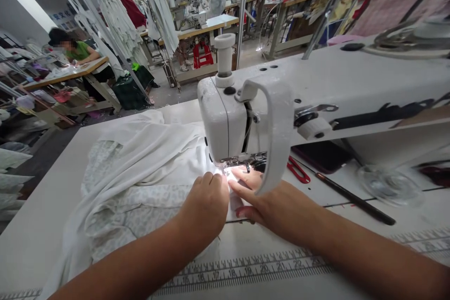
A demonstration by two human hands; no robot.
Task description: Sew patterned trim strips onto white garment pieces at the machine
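Observation:
A white sewing machine (220, 117) stands over the work, its lamp glowing at the needle area. Spread to the left of it lies a white garment (165, 152) with pale patterned fabric (147, 204), rumpled over the tabletop. My left hand (207, 199) is closed on the fabric edge just left of the needle; its fingertips are hidden. On the right of the needle, my right hand (262, 197) rests with fingers apart on the cloth, partly behind the white curved guard (279, 136). The needle itself is hard to make out in the glare.
Right of my hand lie red thread snips (298, 170), a dark phone (321, 155), a dark slim tool (355, 198) and a clear round dish (390, 186). A printed ruler (242, 267) runs along the front edge. A co-worker (79, 51) sits at another table, far left.

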